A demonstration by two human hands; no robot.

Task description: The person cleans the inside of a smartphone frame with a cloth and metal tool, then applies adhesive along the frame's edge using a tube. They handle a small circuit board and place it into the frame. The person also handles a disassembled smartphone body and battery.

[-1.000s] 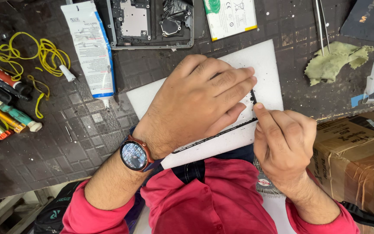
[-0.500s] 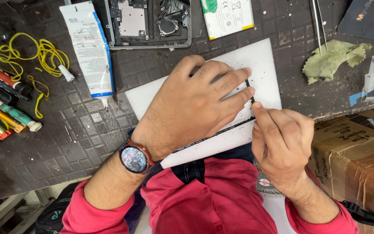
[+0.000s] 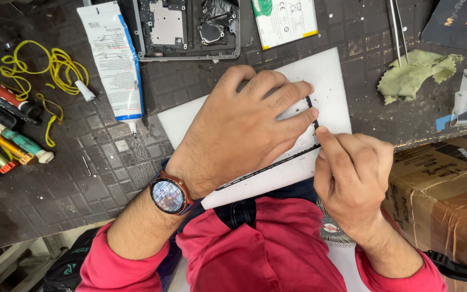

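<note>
My left hand [image 3: 244, 127] lies flat, fingers spread, pressing a thin panel with a black edge [image 3: 268, 165] onto a white foam board [image 3: 325, 75]. A round watch [image 3: 167, 196] sits on that wrist. My right hand [image 3: 352, 176] is at the panel's right corner, fingers curled, with the index fingertip touching the black edge near the left fingertips. Most of the panel is hidden under my left hand.
An opened phone body [image 3: 187, 27] and a white battery [image 3: 285, 19] lie at the top. A white glue tube [image 3: 109, 57], yellow wire [image 3: 49, 65] and screwdrivers [image 3: 1, 138] are on the left. Tweezers [image 3: 397, 27], a green rag [image 3: 414, 73] and a cardboard box [image 3: 439, 189] are on the right.
My right index fingertip has slid slightly up along the panel's right corner. My left hand stays pressed in place.
</note>
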